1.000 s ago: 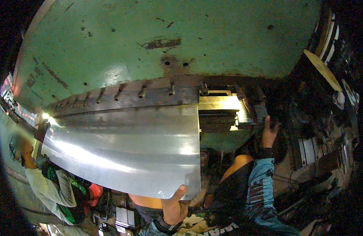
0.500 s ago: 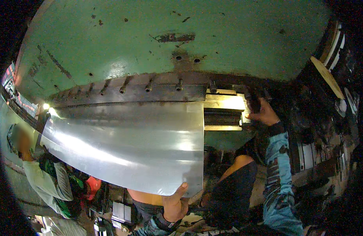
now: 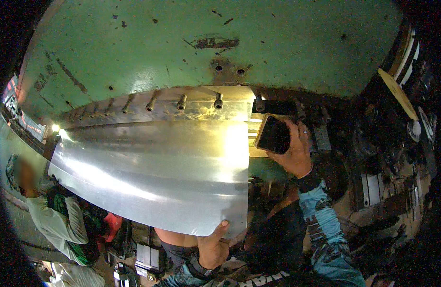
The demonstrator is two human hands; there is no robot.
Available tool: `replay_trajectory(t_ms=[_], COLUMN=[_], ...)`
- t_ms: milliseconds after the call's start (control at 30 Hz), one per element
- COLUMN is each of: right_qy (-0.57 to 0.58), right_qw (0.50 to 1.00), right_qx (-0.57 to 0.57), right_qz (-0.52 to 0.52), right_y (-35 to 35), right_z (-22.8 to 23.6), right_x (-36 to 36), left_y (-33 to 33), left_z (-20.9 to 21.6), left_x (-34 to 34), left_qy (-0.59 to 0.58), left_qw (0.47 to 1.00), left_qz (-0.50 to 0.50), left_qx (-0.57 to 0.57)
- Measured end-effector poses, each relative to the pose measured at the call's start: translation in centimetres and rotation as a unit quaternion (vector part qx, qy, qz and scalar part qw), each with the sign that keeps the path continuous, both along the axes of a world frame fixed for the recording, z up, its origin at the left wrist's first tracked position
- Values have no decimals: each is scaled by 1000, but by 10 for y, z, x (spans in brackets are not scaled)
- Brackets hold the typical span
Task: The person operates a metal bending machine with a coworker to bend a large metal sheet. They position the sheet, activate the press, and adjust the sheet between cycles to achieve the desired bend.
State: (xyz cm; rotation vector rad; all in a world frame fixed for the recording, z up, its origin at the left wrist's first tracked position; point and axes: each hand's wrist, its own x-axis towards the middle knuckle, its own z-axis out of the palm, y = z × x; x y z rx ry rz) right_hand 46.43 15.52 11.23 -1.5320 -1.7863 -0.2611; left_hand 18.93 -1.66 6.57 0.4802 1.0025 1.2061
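Observation:
A large shiny metal sheet (image 3: pixel 148 167) lies along the front of a green machine, its far edge against a bolted steel bar (image 3: pixel 165 106). My left hand (image 3: pixel 213 246) is closed on the sheet's near right corner, thumb on top and fingers hidden underneath. In my right hand (image 3: pixel 297 150) is a smartphone (image 3: pixel 273 135), held by its edges with the dark screen up. It is just right of the sheet's right edge, and bright light falls on the sheet and bar beside it.
The green machine face (image 3: pixel 158 43) rises beyond the bar. At the left, another person (image 3: pixel 58 210) in a light shirt stands by the sheet's far end. A dark box (image 3: pixel 150 258) sits below the sheet. Dark, cluttered parts fill the right side, with a yellowish strip (image 3: pixel 397 93).
My right hand has moved left and nearer with the phone, now plainly visible. Its light has shifted from the slotted parts onto the sheet's right end and the bar. My left hand stays put.

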Motion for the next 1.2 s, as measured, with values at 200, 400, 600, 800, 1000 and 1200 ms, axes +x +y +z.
replay_trajectory(t_ms=[200, 400, 600, 800, 1000, 1200], right_qy=[25, 127, 204, 247, 158, 75], right_qw=[999, 982, 934, 909, 967, 933], right_qx=[-11, -96, -288, -329, -200, 23], right_qz=[20, 103, 51, 70, -21, -351], right_y=[0, 2, 14, 32, 31, -8], right_z=[-13, -16, 2, -15, -66, -103], right_x=[13, 88, 130, 148, 145, 102], left_y=[5, 4, -1, -2, 3, 6], left_z=[-4, -38, -27, -16, -19, 14], left_x=[-6, -11, -22, -11, -7, 4], left_qy=[-66, 51, 251, 179, 97, 23], left_qw=[995, 998, 948, 982, 992, 997], left_qz=[28, 8, -45, 14, 36, 56], left_qx=[-67, 39, 190, 64, 78, 39])
